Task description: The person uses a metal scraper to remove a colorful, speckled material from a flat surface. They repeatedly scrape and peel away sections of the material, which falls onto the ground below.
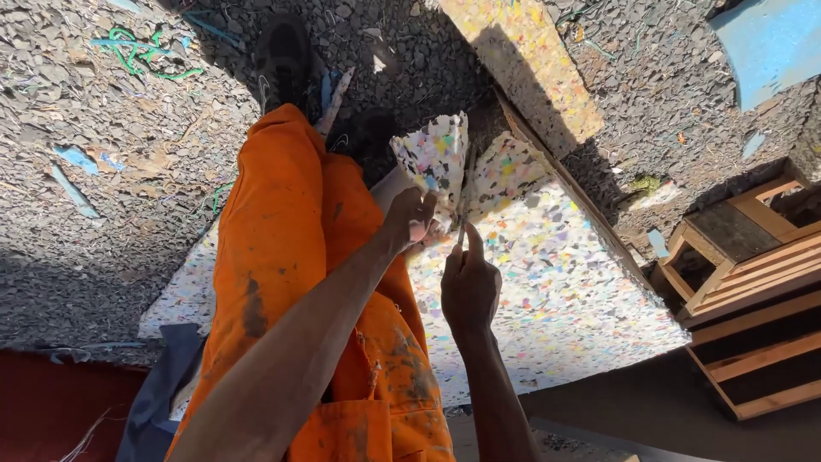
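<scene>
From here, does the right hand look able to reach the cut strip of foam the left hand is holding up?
Probably yes. The right hand sits just beside the left hand, with only a thin blade between it and the strip; nothing else blocks it.

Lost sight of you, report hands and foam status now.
Left hand gripping raised flap of speckled foam. Right hand holding thin blade at the cut line. Foam sheet flat beneath; orange-trousered legs alongside, nothing blocking.

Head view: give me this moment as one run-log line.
left hand: gripping foam flap | right hand: holding thin blade at cut | foam slab: on gravel
</scene>
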